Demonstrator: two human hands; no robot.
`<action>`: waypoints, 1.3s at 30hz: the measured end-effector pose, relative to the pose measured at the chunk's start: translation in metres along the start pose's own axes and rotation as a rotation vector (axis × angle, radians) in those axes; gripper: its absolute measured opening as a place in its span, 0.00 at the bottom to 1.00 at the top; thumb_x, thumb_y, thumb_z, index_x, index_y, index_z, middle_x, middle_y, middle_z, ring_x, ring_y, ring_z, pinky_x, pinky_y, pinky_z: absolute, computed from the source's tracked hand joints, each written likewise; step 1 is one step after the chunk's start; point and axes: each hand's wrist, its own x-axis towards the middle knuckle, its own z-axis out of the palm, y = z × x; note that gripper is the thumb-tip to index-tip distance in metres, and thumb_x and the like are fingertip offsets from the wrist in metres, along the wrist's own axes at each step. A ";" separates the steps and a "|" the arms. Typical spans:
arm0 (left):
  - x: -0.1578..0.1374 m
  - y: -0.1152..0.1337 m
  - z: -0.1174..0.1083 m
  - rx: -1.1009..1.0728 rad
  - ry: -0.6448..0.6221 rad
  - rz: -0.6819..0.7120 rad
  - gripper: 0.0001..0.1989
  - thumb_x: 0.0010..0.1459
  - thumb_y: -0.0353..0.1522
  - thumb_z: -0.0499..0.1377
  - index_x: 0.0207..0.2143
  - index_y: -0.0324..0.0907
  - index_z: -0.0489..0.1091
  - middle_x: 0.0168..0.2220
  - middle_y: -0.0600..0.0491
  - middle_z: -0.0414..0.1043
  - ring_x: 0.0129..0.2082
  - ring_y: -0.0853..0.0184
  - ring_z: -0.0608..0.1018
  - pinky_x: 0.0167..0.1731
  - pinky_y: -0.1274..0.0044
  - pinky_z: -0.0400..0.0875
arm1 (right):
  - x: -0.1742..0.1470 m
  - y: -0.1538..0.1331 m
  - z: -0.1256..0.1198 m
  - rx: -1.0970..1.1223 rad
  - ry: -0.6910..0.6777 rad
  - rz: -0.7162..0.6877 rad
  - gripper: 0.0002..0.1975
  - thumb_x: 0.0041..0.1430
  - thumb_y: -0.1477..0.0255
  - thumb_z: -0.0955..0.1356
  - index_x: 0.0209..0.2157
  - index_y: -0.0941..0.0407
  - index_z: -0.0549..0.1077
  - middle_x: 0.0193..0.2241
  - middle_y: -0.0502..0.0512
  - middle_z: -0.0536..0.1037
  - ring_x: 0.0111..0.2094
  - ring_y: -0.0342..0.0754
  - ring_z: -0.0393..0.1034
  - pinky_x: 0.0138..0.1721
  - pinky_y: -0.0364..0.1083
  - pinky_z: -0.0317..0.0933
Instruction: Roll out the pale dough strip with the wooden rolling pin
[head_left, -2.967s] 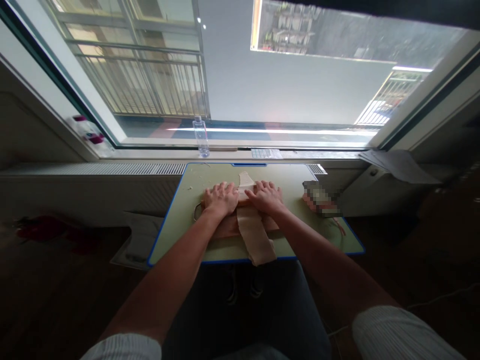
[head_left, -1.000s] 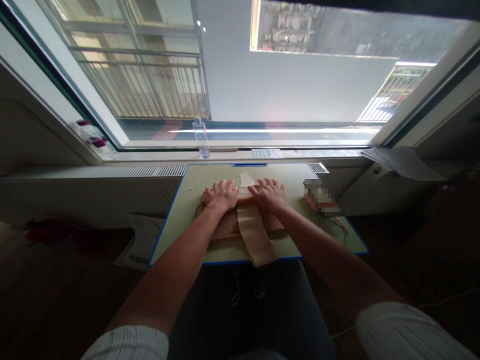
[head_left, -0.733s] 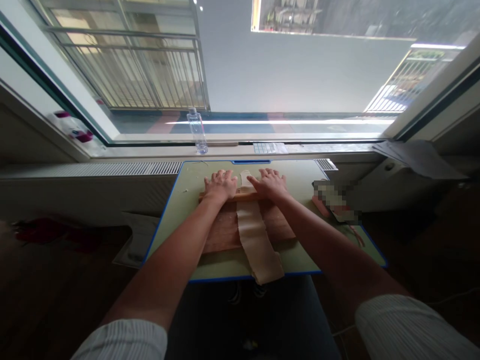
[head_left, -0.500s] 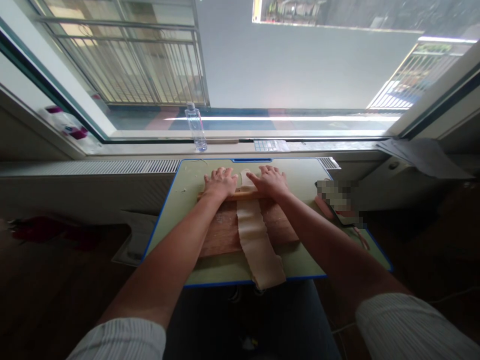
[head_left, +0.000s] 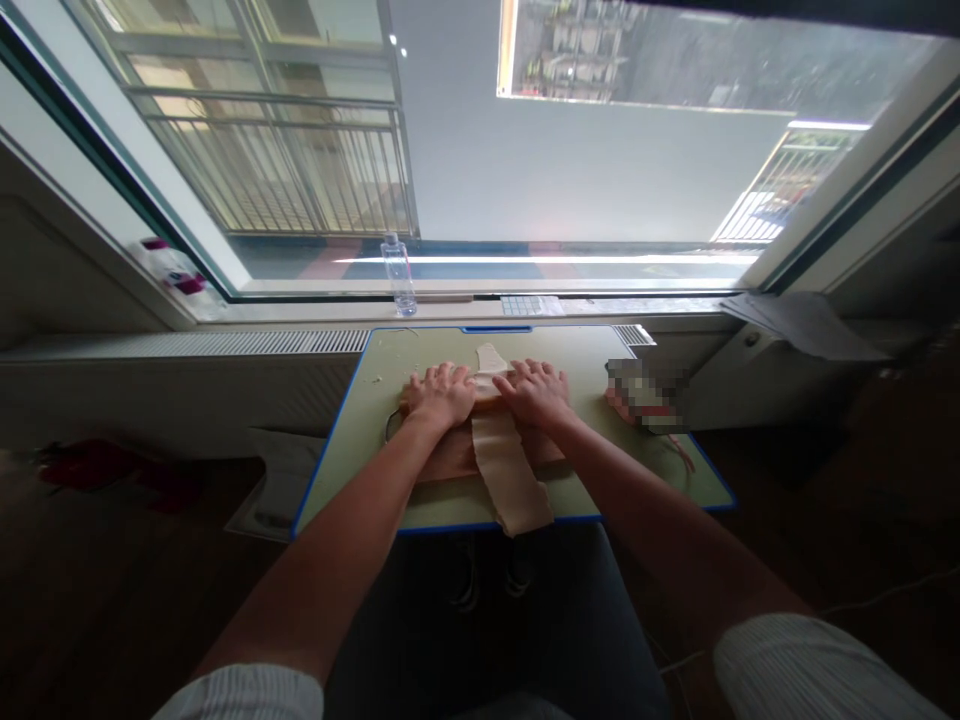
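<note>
A long strip of rolled dough (head_left: 506,470) runs lengthwise across a wooden cutting board (head_left: 450,460), its near end hanging past the edge of the table. Across the strip lies a wooden rolling pin (head_left: 489,402), mostly covered by the hands. My left hand (head_left: 442,393) rests on the pin's left part with fingers stretched forward. On the right part sits my right hand (head_left: 536,390), palm down, fingers extended and thumb pointing toward the dough. Between the two hands the pin touches the dough. The strip's far end shows beyond the pin.
The board lies on a small green table (head_left: 349,440) with a blue rim. A partly blurred phone (head_left: 645,395) is at its right side. On the windowsill stand a clear bottle (head_left: 399,275) and a white-and-purple bottle (head_left: 176,268); papers (head_left: 802,325) lie at right.
Both hands have brought the rolling pin nearer to me along the dough. The head view has shifted, so the window sits lower and the table appears smaller.
</note>
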 end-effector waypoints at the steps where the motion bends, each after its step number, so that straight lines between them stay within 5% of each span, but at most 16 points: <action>1: -0.006 0.001 0.001 0.006 0.022 0.000 0.30 0.72 0.46 0.39 0.66 0.53 0.69 0.72 0.45 0.65 0.69 0.49 0.67 0.68 0.47 0.57 | -0.007 -0.001 -0.001 -0.018 0.010 -0.003 0.35 0.74 0.45 0.56 0.71 0.49 0.67 0.71 0.61 0.66 0.69 0.63 0.58 0.69 0.64 0.50; 8: -0.020 0.003 0.002 0.023 0.060 -0.015 0.30 0.72 0.46 0.39 0.67 0.54 0.68 0.72 0.47 0.65 0.69 0.50 0.67 0.69 0.47 0.56 | -0.019 -0.001 -0.002 -0.049 0.035 -0.013 0.32 0.75 0.48 0.57 0.70 0.49 0.68 0.72 0.61 0.65 0.70 0.65 0.55 0.69 0.67 0.47; 14: 0.015 -0.002 0.000 -0.034 -0.008 -0.029 0.32 0.71 0.46 0.42 0.73 0.51 0.60 0.75 0.45 0.59 0.72 0.49 0.63 0.70 0.47 0.54 | 0.016 -0.002 0.001 0.040 -0.050 0.051 0.39 0.72 0.42 0.57 0.73 0.50 0.64 0.74 0.60 0.61 0.72 0.64 0.53 0.72 0.65 0.45; 20: 0.049 -0.007 -0.002 -0.035 0.123 0.041 0.28 0.71 0.41 0.44 0.69 0.49 0.65 0.71 0.44 0.65 0.68 0.51 0.68 0.69 0.50 0.58 | 0.060 0.000 0.003 0.093 -0.090 0.058 0.42 0.69 0.39 0.58 0.70 0.53 0.68 0.71 0.63 0.66 0.71 0.66 0.57 0.69 0.66 0.50; 25: 0.059 -0.006 -0.005 -0.040 0.093 0.032 0.26 0.71 0.40 0.47 0.66 0.47 0.68 0.68 0.42 0.68 0.64 0.51 0.71 0.63 0.56 0.67 | 0.074 0.000 0.004 0.087 -0.075 0.045 0.42 0.68 0.39 0.59 0.68 0.54 0.70 0.70 0.66 0.68 0.69 0.65 0.60 0.68 0.64 0.51; 32: 0.031 -0.004 -0.001 -0.021 0.117 0.049 0.26 0.73 0.43 0.45 0.67 0.50 0.67 0.69 0.46 0.68 0.65 0.52 0.71 0.64 0.56 0.66 | 0.045 0.001 0.005 0.074 -0.031 0.041 0.39 0.69 0.42 0.60 0.68 0.53 0.69 0.69 0.63 0.69 0.69 0.64 0.60 0.68 0.64 0.52; 39: -0.025 -0.014 -0.007 -0.120 0.078 0.295 0.20 0.69 0.46 0.55 0.58 0.54 0.75 0.63 0.53 0.75 0.63 0.58 0.73 0.67 0.65 0.65 | -0.010 0.001 0.006 -0.004 0.071 -0.011 0.32 0.74 0.48 0.59 0.68 0.50 0.69 0.71 0.60 0.67 0.69 0.62 0.57 0.70 0.63 0.49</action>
